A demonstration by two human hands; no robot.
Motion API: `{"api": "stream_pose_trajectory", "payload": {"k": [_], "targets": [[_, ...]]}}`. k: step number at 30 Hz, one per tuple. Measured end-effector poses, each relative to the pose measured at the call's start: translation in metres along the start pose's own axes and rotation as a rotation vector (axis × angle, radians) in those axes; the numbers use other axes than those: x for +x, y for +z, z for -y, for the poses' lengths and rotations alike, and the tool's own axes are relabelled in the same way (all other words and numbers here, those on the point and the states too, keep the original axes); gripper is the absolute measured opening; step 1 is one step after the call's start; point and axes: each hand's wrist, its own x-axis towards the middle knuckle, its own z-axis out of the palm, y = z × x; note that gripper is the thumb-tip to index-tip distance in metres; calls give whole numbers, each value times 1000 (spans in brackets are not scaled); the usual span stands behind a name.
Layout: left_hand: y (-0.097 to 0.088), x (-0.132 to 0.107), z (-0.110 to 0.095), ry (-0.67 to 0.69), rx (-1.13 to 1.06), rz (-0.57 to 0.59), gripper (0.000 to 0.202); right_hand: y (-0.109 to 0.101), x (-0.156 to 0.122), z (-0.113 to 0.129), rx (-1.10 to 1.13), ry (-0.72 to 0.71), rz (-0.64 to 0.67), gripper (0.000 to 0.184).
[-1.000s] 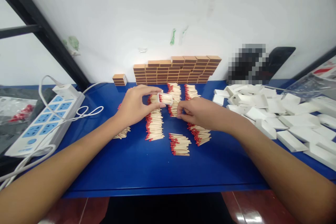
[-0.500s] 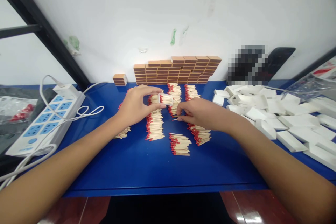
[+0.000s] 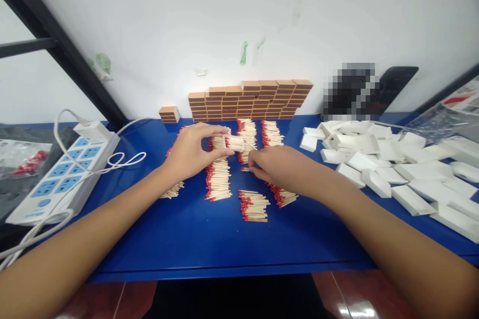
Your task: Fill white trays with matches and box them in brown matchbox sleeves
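My left hand (image 3: 192,148) grips a small white matchbox tray (image 3: 239,144) between thumb and fingers. Red-headed matches lie inside the tray. Close to the tray's right end, my right hand (image 3: 267,164) has its fingers pinched on a match (image 3: 251,145), its light stick pointing toward the tray. Below and around both hands lie rows of loose matches, among them a long row (image 3: 219,179), a short pile (image 3: 255,207) nearer the front, and a right-hand row (image 3: 272,133) partly hidden by my right hand.
Stacked brown matchboxes (image 3: 239,104) stand against the wall, with a small stack (image 3: 169,114) to their left. Many white trays (image 3: 374,159) are heaped on the right of the blue table (image 3: 224,249). A white power strip (image 3: 71,169) with looping cables lies on the left.
My right hand has moved up from the middle row of matches toward the tray, and a match now shows between its fingers and the tray. My left hand keeps its hold.
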Motion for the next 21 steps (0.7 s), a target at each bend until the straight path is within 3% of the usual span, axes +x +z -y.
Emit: {"api": "stream_pose_trajectory", "payload": {"k": [21], "targets": [[-1, 0, -2, 5, 20, 2, 47, 11, 0, -9, 126, -53, -94, 17]]}}
